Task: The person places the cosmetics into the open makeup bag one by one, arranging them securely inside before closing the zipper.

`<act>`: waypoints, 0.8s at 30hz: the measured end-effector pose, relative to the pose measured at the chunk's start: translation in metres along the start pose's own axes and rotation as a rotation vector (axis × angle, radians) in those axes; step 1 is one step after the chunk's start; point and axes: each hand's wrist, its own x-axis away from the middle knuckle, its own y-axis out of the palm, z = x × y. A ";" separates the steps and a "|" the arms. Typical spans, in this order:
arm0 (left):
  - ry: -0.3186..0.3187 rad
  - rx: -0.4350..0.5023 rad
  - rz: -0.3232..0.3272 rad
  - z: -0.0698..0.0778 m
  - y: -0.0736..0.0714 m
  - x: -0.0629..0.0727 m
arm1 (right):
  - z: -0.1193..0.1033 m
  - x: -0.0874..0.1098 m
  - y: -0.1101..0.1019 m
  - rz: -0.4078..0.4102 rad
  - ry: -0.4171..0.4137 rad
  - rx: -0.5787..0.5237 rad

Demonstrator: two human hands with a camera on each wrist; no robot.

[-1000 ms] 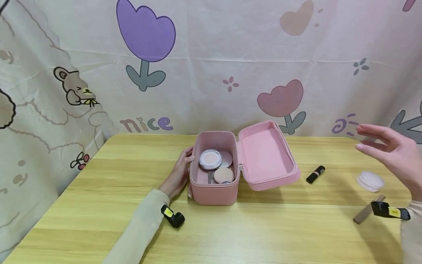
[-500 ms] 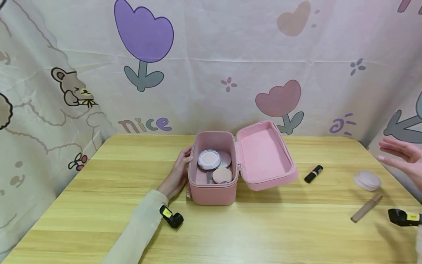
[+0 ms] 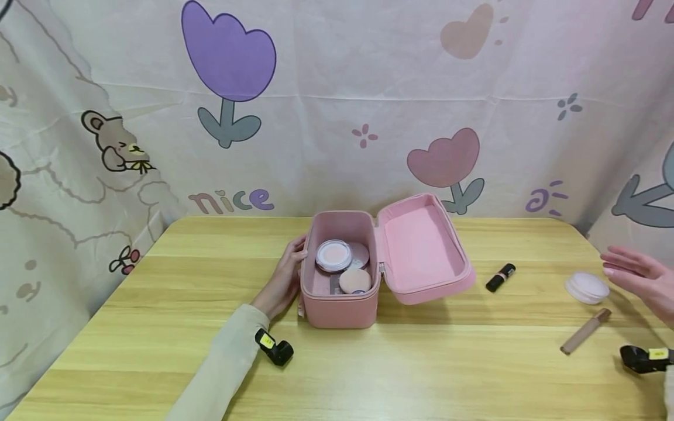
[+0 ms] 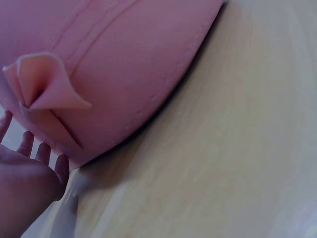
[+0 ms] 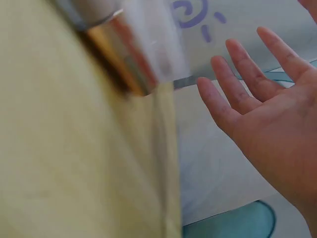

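A pink makeup case (image 3: pixel 341 313) stands on the table with its lid (image 3: pixel 425 251) hinged out to the right. My left hand (image 3: pixel 281 283) rests against the case's left side, fingers touching the wall beside a pink bow (image 4: pixel 47 87) seen in the left wrist view. Inside lie a round compact (image 3: pixel 334 256), a second round case partly under it, and a beige puff (image 3: pixel 355 280). At the far right, my right hand (image 3: pixel 638 282) hovers with spread, empty fingers beside a round whitish container (image 3: pixel 587 287). A brown tube (image 3: pixel 585 332) lies just in front of that container.
A black lipstick (image 3: pixel 501 278) lies between the lid and the whitish container. The wooden table (image 3: pixel 421 374) ends at the back against a printed cloth (image 3: pixel 326 146). Black wrist cameras sit on both sleeves.
My right hand has moved right, off from above the whitish container and brown tube, then sunk lower beside them. My left hand and the case stay in place.
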 end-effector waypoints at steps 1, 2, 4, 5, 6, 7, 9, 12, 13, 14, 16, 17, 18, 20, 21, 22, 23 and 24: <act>-0.001 -0.002 0.000 0.000 0.000 0.000 | -0.002 0.002 0.003 -0.019 0.022 0.034; 0.000 -0.004 0.000 0.000 0.000 0.000 | -0.003 0.004 0.005 -0.031 0.043 0.104; 0.000 -0.004 0.001 0.001 0.000 0.000 | -0.004 0.007 0.009 -0.044 0.089 0.215; 0.000 -0.004 0.001 0.001 0.000 0.000 | -0.004 0.008 0.010 -0.047 0.106 0.236; 0.000 -0.003 0.003 0.001 0.000 0.000 | -0.004 0.008 0.010 -0.064 0.120 0.227; 0.001 -0.002 0.004 0.001 0.000 -0.001 | -0.003 0.009 0.010 -0.081 0.132 0.215; 0.002 0.004 0.006 0.001 0.000 -0.002 | -0.002 0.010 0.011 -0.086 0.157 0.190; 0.000 0.007 0.007 0.001 0.002 -0.003 | -0.001 0.012 0.011 -0.102 0.181 0.153; 0.000 0.009 0.006 0.001 0.003 -0.004 | 0.000 0.013 0.012 -0.106 0.190 0.156; 0.000 0.010 0.003 0.001 0.003 -0.004 | 0.000 0.013 0.012 -0.110 0.198 0.150; 0.000 0.012 0.003 0.000 0.004 -0.005 | 0.000 0.015 0.013 -0.121 0.209 0.156; 0.001 0.013 0.001 0.000 0.004 -0.005 | 0.000 0.015 0.013 -0.120 0.219 0.162; 0.001 0.012 0.001 0.000 0.004 -0.005 | 0.000 0.016 0.014 -0.123 0.230 0.183; 0.001 0.012 0.000 0.000 0.004 -0.005 | -0.001 0.016 0.014 -0.124 0.253 0.232; 0.000 0.011 0.002 0.000 0.004 -0.005 | -0.002 0.016 0.015 -0.120 0.261 0.260; -0.001 0.007 0.002 0.000 0.004 -0.005 | -0.003 0.016 0.015 -0.121 0.273 0.280; -0.002 0.005 0.003 0.000 0.004 -0.004 | -0.004 0.016 0.015 -0.122 0.282 0.300; -0.002 0.004 0.001 0.000 0.004 -0.004 | -0.005 0.016 0.015 -0.124 0.286 0.318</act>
